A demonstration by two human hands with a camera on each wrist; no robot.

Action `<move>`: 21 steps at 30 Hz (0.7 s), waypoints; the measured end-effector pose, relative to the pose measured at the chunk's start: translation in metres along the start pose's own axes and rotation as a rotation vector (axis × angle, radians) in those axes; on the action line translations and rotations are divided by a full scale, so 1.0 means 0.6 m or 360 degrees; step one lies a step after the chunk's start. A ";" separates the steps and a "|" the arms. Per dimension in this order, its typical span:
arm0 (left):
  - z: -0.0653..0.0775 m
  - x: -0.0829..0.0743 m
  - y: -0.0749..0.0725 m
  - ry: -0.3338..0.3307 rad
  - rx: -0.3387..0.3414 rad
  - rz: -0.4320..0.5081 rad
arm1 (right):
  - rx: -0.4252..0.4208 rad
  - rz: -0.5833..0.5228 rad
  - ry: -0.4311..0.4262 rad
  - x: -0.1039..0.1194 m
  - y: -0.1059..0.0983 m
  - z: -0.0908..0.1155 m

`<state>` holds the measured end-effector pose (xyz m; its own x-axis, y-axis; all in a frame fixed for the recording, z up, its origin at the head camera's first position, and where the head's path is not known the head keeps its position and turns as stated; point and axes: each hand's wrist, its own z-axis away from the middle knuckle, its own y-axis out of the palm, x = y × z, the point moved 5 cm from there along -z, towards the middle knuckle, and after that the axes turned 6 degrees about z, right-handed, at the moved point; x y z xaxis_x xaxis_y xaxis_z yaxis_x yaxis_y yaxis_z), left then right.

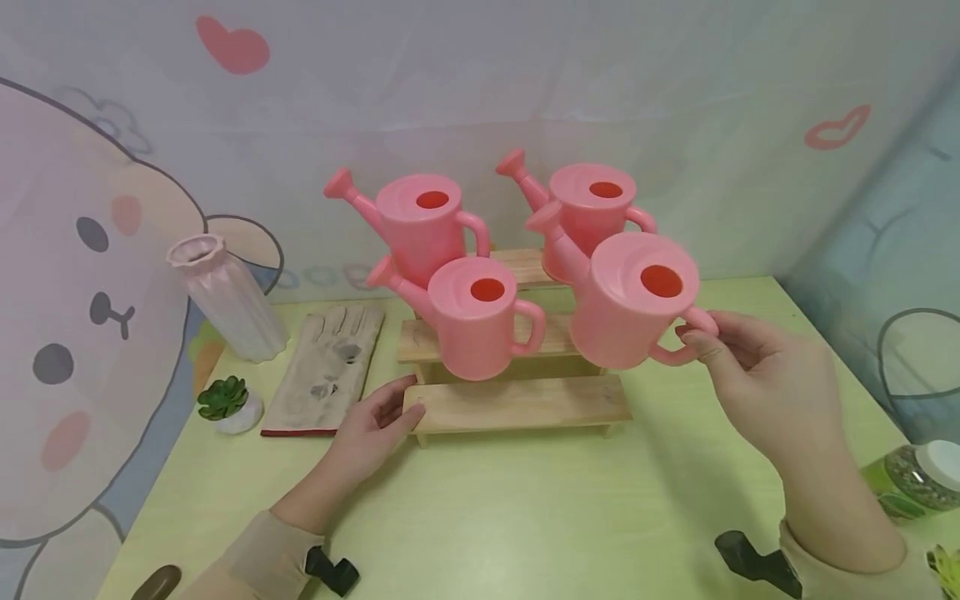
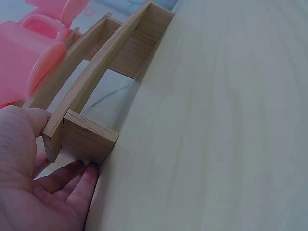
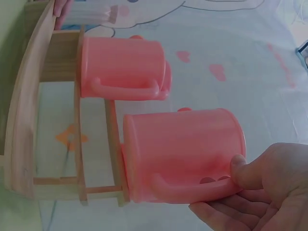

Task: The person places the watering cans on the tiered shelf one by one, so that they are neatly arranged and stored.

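Note:
My right hand (image 1: 780, 387) pinches the handle of a pink watering can (image 1: 626, 312) between thumb and fingers. That can hangs over the right part of a stepped wooden stand (image 1: 517, 404), its spout pointing left and back; in the right wrist view its base is higher than the neighbouring can's. My left hand (image 1: 378, 417) grips the left end of the lowest step, thumb on the board and fingers against the side support (image 2: 89, 137). A second watering can (image 1: 472, 321) sits on the middle step at left. Behind, on the top step, stand a left can (image 1: 420, 221) and a right can (image 1: 588, 208).
Left of the stand lie a pair of beige gloves (image 1: 322, 367), a pale ribbed vase (image 1: 232, 300) and a small potted succulent (image 1: 228, 404). A white-lidded jar (image 1: 918, 479) stands at the right table edge. A printed cloth (image 1: 675, 83) hangs close behind.

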<state>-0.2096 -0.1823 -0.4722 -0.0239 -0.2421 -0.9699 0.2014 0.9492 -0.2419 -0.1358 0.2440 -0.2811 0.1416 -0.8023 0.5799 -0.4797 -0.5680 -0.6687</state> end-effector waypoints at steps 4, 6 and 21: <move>0.001 0.000 0.001 -0.0011 0.0004 0.0019 | 0.0056 0.0026 -0.0006 0.000 0.016 -0.003; 0.001 -0.001 0.001 -0.0011 0.0005 0.0021 | 0.0074 0.0048 -0.0023 0.000 0.023 -0.004; 0.001 -0.001 0.000 0.0010 -0.0007 -0.0012 | 0.0251 0.0152 -0.0056 -0.005 0.063 -0.015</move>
<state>-0.2090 -0.1821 -0.4718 -0.0315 -0.2481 -0.9682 0.1967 0.9482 -0.2494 -0.1620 0.2265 -0.3040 0.1336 -0.8584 0.4953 -0.3513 -0.5084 -0.7862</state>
